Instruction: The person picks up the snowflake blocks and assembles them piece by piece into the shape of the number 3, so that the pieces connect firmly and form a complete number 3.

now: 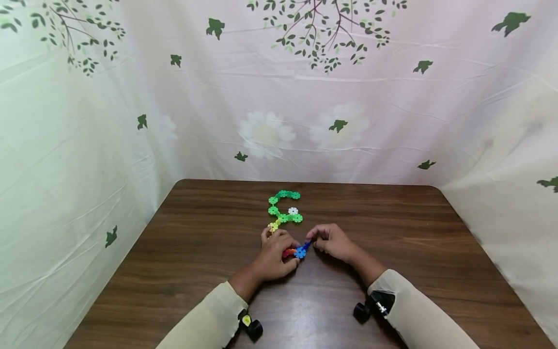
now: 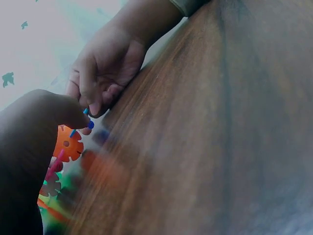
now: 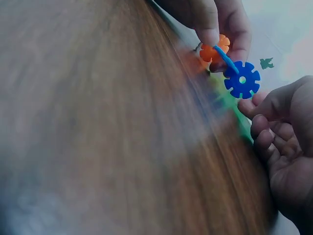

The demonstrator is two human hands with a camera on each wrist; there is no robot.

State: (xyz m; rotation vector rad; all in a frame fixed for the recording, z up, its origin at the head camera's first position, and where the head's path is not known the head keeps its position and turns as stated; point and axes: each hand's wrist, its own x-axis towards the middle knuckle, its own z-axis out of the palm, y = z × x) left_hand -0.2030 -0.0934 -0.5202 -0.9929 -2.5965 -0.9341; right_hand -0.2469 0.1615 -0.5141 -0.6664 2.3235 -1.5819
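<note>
A curved chain of interlocking plastic flower discs (image 1: pixel 273 210) lies on the table, running from green through yellow to red, orange and blue. My left hand (image 1: pixel 275 254) covers part of it and grips the near end, its thumb by the orange disc (image 3: pixel 207 52) and the light blue disc (image 1: pixel 300 252). At the chain's tip, a dark blue disc (image 3: pixel 242 87) is slotted onto the light blue one. My right hand (image 1: pixel 334 241) has its loosely bent fingertips close against the dark blue disc's edge; no finger covers its face in the right wrist view.
A loose white flower disc (image 1: pixel 293 211) lies inside the green curve. The dark wooden table (image 1: pixel 209 232) has rounded far corners. Behind it and at both sides hangs a pale curtain (image 1: pixel 296 92) with leaf and bird prints.
</note>
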